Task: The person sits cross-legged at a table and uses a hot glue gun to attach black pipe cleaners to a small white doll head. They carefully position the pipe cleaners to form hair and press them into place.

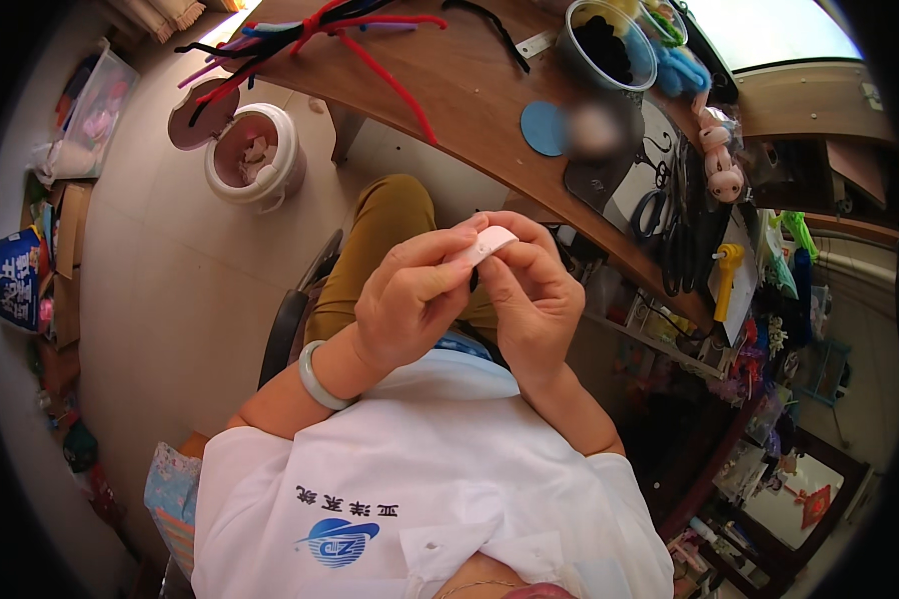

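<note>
Between the fingertips of both hands is a small, pale pink curved strip (493, 241) with a small spot or hole on its face. My left hand (408, 299) pinches its near left end between thumb and fingers. My right hand (537, 298) grips the other end, thumb underneath and fingers bent over the top. Both are closed and held together above my lap, in front of the table edge. A pale bangle (317, 377) circles my left wrist. Part of the strip is hidden behind the fingers.
On the wooden table (489, 110) ahead lie red, black and purple pipe cleaners (370, 70), a tub (609, 50) of black material, a blue disc (543, 129) and scissors (650, 212). A yellow tool (727, 280) lies at the right edge. An open-lidded bin (283, 150) stands on the floor, left.
</note>
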Demonstrator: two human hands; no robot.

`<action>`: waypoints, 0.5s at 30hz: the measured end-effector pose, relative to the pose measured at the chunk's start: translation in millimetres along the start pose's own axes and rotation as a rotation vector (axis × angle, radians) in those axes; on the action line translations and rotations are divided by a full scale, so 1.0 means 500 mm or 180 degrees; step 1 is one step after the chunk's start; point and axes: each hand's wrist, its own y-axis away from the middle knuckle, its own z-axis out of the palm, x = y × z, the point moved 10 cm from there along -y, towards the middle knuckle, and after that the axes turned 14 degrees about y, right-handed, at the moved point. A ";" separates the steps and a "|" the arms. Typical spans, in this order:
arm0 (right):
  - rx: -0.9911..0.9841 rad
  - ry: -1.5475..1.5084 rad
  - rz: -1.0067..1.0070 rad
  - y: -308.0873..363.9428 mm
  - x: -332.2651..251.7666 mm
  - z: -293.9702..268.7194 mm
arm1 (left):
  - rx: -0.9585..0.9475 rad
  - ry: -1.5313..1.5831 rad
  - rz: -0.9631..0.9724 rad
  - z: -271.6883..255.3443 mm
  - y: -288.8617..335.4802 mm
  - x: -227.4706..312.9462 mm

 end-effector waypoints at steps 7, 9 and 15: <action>0.0233 -0.0358 0.0294 0.012 0.031 -0.014 | 0.0412 0.1612 -0.1720 0.010 0.018 -0.073; 0.0236 -0.0209 0.0135 0.016 0.030 -0.022 | 0.0401 0.1964 -0.2022 0.025 0.026 -0.082; 0.0126 -0.0140 0.0128 0.013 0.018 -0.025 | 0.0024 0.1626 -0.1906 0.026 0.027 -0.095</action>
